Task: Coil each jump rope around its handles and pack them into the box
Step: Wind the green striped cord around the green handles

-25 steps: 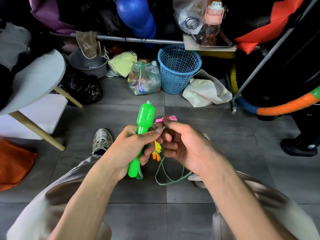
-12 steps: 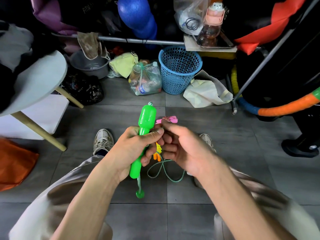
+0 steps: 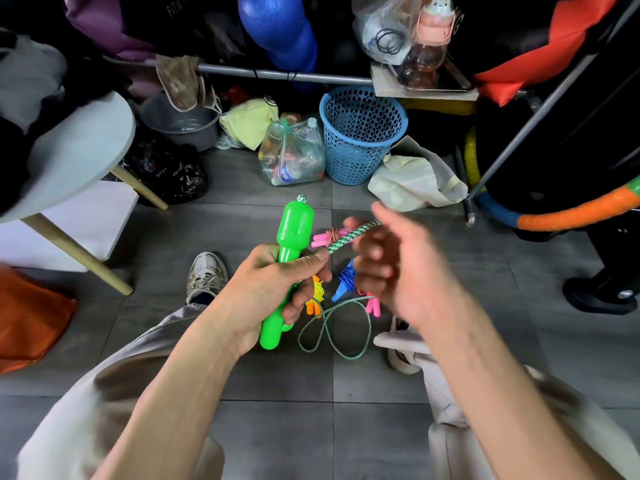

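Observation:
My left hand point(image 3: 273, 292) grips the bright green jump rope handles point(image 3: 291, 244) upright, thumb pressed on the green-white rope point(image 3: 349, 235) where it leaves them. My right hand point(image 3: 398, 271), blurred, pinches that rope up and to the right, stretched taut. A slack loop of the rope point(image 3: 332, 334) hangs below the hands. On the floor beneath lie other coiled ropes: pink handles point(image 3: 323, 239), an orange and yellow one point(image 3: 315, 299), a blue one point(image 3: 344, 282) and another pink one point(image 3: 372, 306). No box is in view.
A blue mesh basket point(image 3: 360, 133), a bag of bottles point(image 3: 294, 154) and a cream bag point(image 3: 415, 178) stand ahead on the grey tile floor. A white round table point(image 3: 79, 150) with wooden legs is at the left, a metal rack bar point(image 3: 277, 75) across the back. My shoes point(image 3: 206, 275) flank the ropes.
My right hand has moved up and to the right, pulling the rope taut from the handles. The hanging loop has shifted, and the ropes on the floor are now uncovered.

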Available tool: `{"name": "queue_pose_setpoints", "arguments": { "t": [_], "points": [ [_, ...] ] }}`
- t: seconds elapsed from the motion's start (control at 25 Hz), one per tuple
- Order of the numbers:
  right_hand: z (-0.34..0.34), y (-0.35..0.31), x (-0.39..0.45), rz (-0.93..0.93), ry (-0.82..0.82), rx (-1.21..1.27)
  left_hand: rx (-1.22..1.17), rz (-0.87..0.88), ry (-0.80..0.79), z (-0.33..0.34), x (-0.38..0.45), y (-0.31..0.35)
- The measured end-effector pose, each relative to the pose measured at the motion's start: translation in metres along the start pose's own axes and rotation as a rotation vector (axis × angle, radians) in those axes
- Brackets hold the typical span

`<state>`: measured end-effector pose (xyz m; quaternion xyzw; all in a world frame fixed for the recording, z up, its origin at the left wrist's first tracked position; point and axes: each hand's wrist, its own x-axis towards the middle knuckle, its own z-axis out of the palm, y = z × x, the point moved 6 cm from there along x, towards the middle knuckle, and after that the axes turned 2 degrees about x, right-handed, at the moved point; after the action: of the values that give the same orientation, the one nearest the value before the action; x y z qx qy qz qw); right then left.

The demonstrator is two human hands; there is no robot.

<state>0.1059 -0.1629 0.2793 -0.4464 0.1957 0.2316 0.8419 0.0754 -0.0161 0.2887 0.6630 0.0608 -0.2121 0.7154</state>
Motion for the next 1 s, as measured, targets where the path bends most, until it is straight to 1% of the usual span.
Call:
{"name": "queue_pose_setpoints", "arguments": {
  "t": [0.04, 0.08, 0.12, 0.2, 0.28, 0.36, 0.44, 0.52, 0.56, 0.64, 0.72, 0.8, 0.84, 0.88, 0.92, 1.0],
  "points": [
    [0.013, 0.014, -0.002, 0.059, -0.093, -0.095, -0.006, 0.004, -0.001, 0.002, 0.001, -0.001],
    [0.021, 0.024, -0.003, 0.079, -0.140, -0.158, -0.011, 0.006, -0.004, 0.003, 0.002, -0.001],
    [0.023, 0.026, -0.001, 0.064, -0.131, -0.177, -0.014, 0.006, -0.008, 0.003, 0.002, -0.002],
    [0.012, 0.012, 0.003, -0.026, -0.008, -0.096, -0.017, -0.003, -0.016, 0.003, 0.002, -0.003],
    [-0.007, -0.013, 0.005, -0.126, 0.113, 0.061, -0.023, -0.007, -0.019, 0.001, 0.001, -0.002],
    [-0.026, -0.035, 0.003, -0.213, 0.201, 0.218, -0.020, 0.001, -0.017, 0.000, 0.000, 0.000],
    [-0.040, -0.049, 0.000, -0.282, 0.252, 0.307, -0.018, 0.015, -0.027, 0.001, 0.000, 0.000],
    [-0.041, -0.053, -0.003, -0.290, 0.243, 0.289, -0.019, 0.017, -0.048, 0.003, 0.000, -0.001],
    [-0.036, -0.050, -0.003, -0.252, 0.214, 0.214, -0.023, 0.018, -0.048, 0.003, 0.000, -0.001],
    [-0.019, -0.027, -0.002, -0.112, 0.108, -0.083, -0.041, 0.030, -0.017, 0.001, 0.000, -0.001],
    [0.005, 0.006, -0.003, 0.015, -0.104, -0.402, -0.108, 0.058, 0.032, -0.003, 0.001, 0.002],
    [0.028, 0.033, -0.010, 0.081, -0.363, -0.546, -0.215, 0.077, 0.114, -0.010, 0.002, 0.005],
    [0.035, 0.040, -0.013, 0.092, -0.463, -0.565, -0.260, 0.080, 0.164, -0.015, 0.003, 0.005],
    [0.039, 0.045, -0.016, 0.099, -0.527, -0.574, -0.292, 0.080, 0.208, -0.019, 0.002, 0.005],
    [0.040, 0.048, -0.018, 0.103, -0.549, -0.599, -0.312, 0.082, 0.243, -0.022, 0.002, 0.006],
    [0.037, 0.055, -0.017, 0.094, -0.508, -0.767, -0.304, 0.097, 0.299, -0.026, 0.001, 0.005]
  ]
}}
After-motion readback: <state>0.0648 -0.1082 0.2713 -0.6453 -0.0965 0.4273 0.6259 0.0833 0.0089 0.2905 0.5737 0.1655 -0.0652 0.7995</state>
